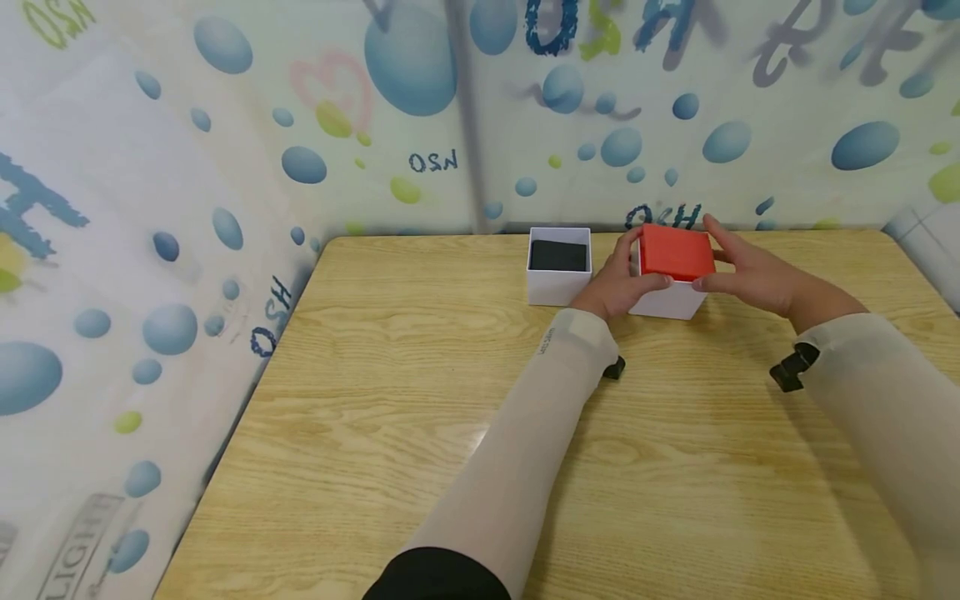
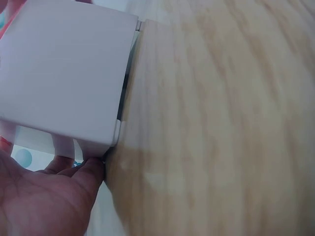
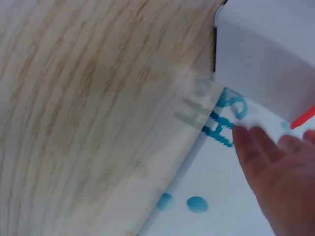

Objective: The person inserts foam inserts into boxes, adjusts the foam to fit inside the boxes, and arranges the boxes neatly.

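A white box point(image 1: 667, 302) stands near the table's back edge, with a red block-like piece point(image 1: 677, 250) at its top; how deep the red piece sits I cannot tell. My left hand point(image 1: 617, 283) holds the box at its left side, thumb across the front by the red piece's lower edge. In the left wrist view, left fingers point(image 2: 88, 174) lie against the white box's side. My right hand point(image 1: 757, 271) is at the right side, fingers spread, thumb tip at the red piece's front right corner. The right wrist view shows right fingers point(image 3: 258, 142) apart from the box wall.
A second white box point(image 1: 558, 287), open at the top with a black piece point(image 1: 558, 256) inside, stands just left of my left hand. The wooden table point(image 1: 360, 400) meets a patterned curtain point(image 1: 420, 200) at the back and left.
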Tool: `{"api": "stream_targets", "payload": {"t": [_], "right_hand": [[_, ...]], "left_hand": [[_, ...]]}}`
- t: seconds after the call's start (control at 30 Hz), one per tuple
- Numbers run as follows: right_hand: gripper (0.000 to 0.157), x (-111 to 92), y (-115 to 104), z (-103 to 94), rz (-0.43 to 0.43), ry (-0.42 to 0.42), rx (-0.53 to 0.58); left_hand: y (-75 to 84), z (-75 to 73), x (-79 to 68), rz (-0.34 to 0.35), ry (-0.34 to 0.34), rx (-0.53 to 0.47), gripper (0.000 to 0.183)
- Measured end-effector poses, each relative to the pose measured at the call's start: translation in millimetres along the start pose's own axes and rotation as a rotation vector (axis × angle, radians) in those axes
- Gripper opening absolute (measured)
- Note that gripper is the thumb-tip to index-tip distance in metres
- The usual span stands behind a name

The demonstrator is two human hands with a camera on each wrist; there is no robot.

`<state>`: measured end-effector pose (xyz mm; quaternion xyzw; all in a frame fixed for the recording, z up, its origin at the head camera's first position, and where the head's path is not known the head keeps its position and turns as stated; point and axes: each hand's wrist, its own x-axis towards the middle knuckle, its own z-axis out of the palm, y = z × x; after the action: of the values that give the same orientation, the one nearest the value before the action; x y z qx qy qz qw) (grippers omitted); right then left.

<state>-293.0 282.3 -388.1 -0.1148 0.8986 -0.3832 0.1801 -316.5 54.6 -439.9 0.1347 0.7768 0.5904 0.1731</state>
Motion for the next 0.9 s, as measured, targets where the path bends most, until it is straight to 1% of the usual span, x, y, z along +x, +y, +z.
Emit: {"api": "stream_targets", "payload": {"t": [0.13, 0.2, 0.27, 0.33, 0.4, 0.5, 0.57, 0.63, 0.77, 0.9], "right_hand": [[0.105, -7, -9, 4.7, -0.061, 0.126, -0.205], [0.107, -10, -16, 9.1, -0.083, 0.151, -0.295], [0.107, -11, -21, 14.5, -0.109, 0.14, -0.338], [0.106, -13, -25, 19.8, -0.131, 0.109, -0.35], [0.105, -14, -26, 24.1, -0.145, 0.08, -0.366], [0.105, -14, -26, 29.1, -0.152, 0.068, -0.433], [0.106, -13, -25, 31.3, -0.156, 0.083, -0.5], [0.107, -14, -25, 33.0, -0.174, 0.114, -0.556], [0.105, -14, -28, 36.1, -0.239, 0.164, -0.645], [0.101, -13, -36, 42.0, -0.3, 0.176, -0.711]], "left_hand": [[0.7, 0.8, 0.0, 0.002, -0.002, 0.0, 0.087], [0.7, 1.0, 0.3, 0.001, 0.003, 0.007, 0.087], [0.8, 0.9, 0.4, -0.004, 0.01, 0.02, 0.086], [0.5, 1.0, 0.8, -0.013, 0.017, 0.028, 0.087], [0.2, 1.3, 1.1, -0.018, 0.019, 0.032, 0.087], [-0.5, 1.4, 1.9, -0.02, 0.021, 0.039, 0.089], [-1.0, 1.3, 2.4, -0.016, 0.019, 0.043, 0.09], [-1.2, 1.2, 2.6, -0.012, 0.017, 0.044, 0.09], [-1.0, 0.4, 2.2, 0.004, 0.009, 0.029, 0.09], [-0.9, -0.7, 2.2, 0.019, 0.001, 0.016, 0.088]]}}
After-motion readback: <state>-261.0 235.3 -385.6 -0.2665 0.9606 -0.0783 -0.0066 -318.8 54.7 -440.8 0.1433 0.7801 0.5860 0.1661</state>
